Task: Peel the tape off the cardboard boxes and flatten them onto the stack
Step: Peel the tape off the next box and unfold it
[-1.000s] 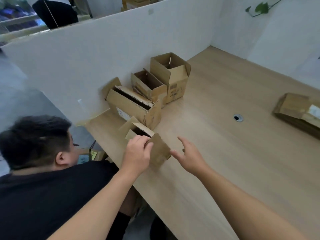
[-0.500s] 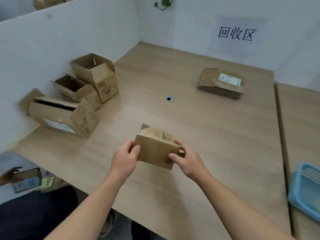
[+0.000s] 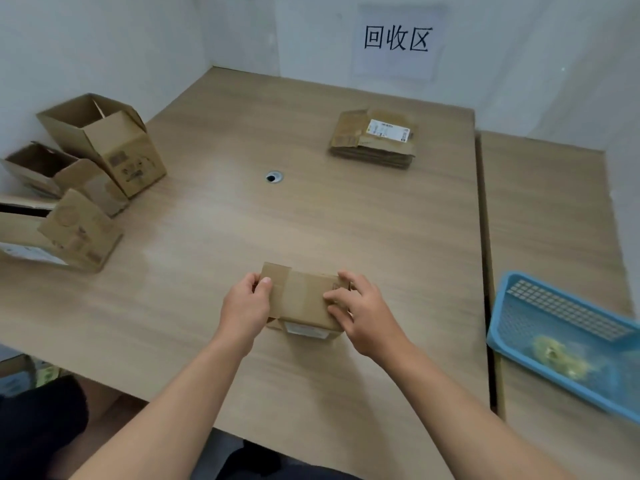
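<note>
Box (image 3: 304, 299), tilted on edge half a second ago, now sits level at the table's (image 3: 381, 237) near side, broad face up, long axis left to right. Left hand (image 3: 244, 308) grips its left end, and right hand (image 3: 363, 313) curls over its right. Peeling can likely begin; the stack (image 3: 375, 140) lies well beyond.

We lose the fingertips of the left hand (image 3: 246, 306), curled out of sight behind the small box (image 3: 301, 301) it grips, and the right hand (image 3: 363, 315) covers that box's right end. Its white label (image 3: 306, 330) is too blurred to read (so is the shipping label (image 3: 388, 129) on the flattened stack (image 3: 374, 155)). The left edge cuts off the long box (image 3: 69, 237). The right edge cuts the blue basket (image 3: 561, 308), whose yellowish contents (image 3: 557, 356) smear into blur.
</note>
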